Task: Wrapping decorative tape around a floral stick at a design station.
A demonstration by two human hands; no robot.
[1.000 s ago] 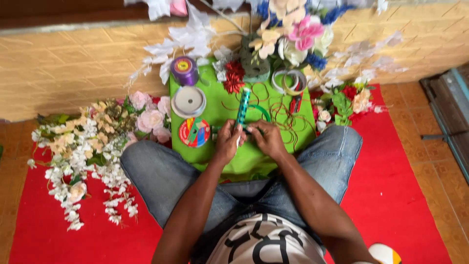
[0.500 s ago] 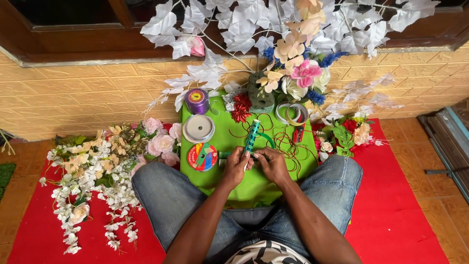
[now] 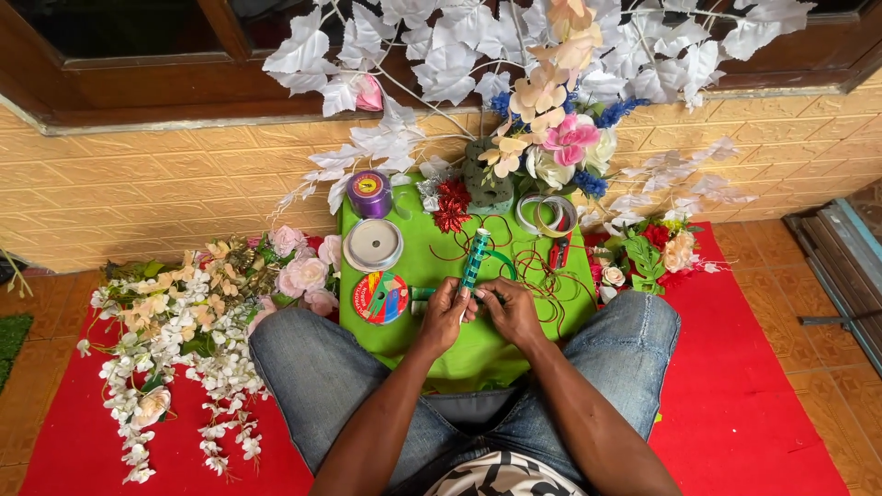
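Note:
My left hand (image 3: 444, 315) and my right hand (image 3: 511, 308) meet over a green cloth (image 3: 432, 349) on my lap and the floor. Both pinch the lower end of a thin stem wrapped in teal-green tape (image 3: 474, 259), which points away from me. A loop of green ribbon (image 3: 502, 264) curls beside the stem. Thin reddish-brown wires (image 3: 542, 276) lie tangled to the right of my hands.
On the cloth lie a purple ribbon spool (image 3: 370, 194), a silver spool (image 3: 372, 244), a red round spool (image 3: 380, 297), tape rings (image 3: 545, 214) and red-handled cutters (image 3: 559, 250). An artificial flower arrangement with white leaves (image 3: 542, 138) stands against the wall. Loose artificial flowers (image 3: 184, 312) cover the red mat (image 3: 735, 404) at left.
The camera has tilted up, so the window and white leaves show more. My hands stay on the wrapped stem, with the fingers shifting slightly on it.

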